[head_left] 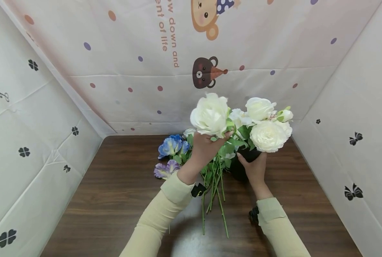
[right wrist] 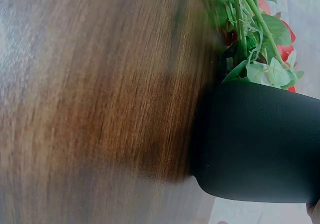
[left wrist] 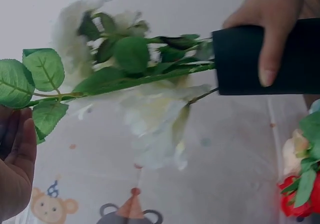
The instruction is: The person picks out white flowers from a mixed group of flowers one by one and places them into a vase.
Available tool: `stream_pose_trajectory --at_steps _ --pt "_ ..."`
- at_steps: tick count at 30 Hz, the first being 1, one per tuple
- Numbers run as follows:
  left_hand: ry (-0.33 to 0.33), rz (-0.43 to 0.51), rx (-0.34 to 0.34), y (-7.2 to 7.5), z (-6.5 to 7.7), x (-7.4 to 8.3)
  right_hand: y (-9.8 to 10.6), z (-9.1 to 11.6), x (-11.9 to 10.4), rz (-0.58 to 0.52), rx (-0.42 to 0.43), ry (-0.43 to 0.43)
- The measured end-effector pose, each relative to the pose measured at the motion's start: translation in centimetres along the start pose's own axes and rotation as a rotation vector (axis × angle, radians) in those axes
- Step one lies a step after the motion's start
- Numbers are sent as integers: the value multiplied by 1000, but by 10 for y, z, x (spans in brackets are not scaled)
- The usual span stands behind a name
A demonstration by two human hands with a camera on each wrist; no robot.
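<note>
Writing first: the back cloth [head_left: 113, 53] has print running sideways, and I can read "ow down and" on one line and "ent of life" on the other, both cut off at the top edge. The left panel [head_left: 4, 121] has a script word that looks like "Beach", cut off at the edge. There's also a brown bear print [head_left: 203, 73] in a pointy orange hat, clovers on the left, and little bows on the right panel [head_left: 353, 192].

Now the hands. The left hand [head_left: 207, 148] has its fingers curled in a pinch just under the head of a big white flower [head_left: 210, 114], and in the left wrist view the leafy stem [left wrist: 135, 81] at its fingers runs to the mouth of the black vase [left wrist: 240, 58]. The right hand [head_left: 256, 169] grips that vase, thumb laid along its side near the rim. The vase is right of centre on the wooden table [head_left: 113, 200], with more white blooms [head_left: 269, 135] bunched above it.

Just left of the vase there's a heap of loose green stems [head_left: 221, 210], with a blue flower [head_left: 173, 145] and a purple flower [head_left: 166, 169] beside them. Both wrist views also catch some red flowers [left wrist: 300, 199].
</note>
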State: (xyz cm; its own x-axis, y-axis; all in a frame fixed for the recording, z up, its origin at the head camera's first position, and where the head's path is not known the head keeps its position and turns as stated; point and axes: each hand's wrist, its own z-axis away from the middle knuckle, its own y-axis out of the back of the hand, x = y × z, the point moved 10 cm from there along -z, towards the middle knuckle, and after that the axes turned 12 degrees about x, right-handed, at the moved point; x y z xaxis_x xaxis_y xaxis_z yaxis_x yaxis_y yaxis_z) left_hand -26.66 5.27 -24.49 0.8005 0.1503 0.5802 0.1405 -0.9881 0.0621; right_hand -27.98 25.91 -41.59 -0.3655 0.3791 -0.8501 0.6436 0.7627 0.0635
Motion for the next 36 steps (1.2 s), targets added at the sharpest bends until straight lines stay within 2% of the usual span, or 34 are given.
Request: stream_pose_trajectory --at_steps 2,4,11,12,14,19,22,28,30,34,36 --pt "8 -38 -31 -8 5 -4 -1 0 0 2 4 19" --pt "44 -21 -63 -15 12 -9 -2 1 -1 1 6 31" --pt "292 62 -162 -42 32 -39 -4 1 -1 -1 2 25" --pt "317 67 -167 -45 34 -42 -4 0 -1 -7 -3 26" --pt "328 63 -173 -51 38 -45 -6 -1 6 -14 -8 28" --pt "210 -29 -181 -64 43 -41 -8 -3 33 14 -8 29" --pt "140 -112 -175 -73 45 -36 -7 -2 38 40 -11 38" --pt "-20 -319 -112 -86 49 -23 -6 -5 39 0 -12 57" --pt "-64 -380 -91 -90 52 -19 -5 -6 38 35 2 65" --pt "-129 -465 -81 -100 56 -13 -4 -6 38 190 16 71" --pt "-163 -510 -93 -104 58 -11 -5 -6 39 200 10 43"
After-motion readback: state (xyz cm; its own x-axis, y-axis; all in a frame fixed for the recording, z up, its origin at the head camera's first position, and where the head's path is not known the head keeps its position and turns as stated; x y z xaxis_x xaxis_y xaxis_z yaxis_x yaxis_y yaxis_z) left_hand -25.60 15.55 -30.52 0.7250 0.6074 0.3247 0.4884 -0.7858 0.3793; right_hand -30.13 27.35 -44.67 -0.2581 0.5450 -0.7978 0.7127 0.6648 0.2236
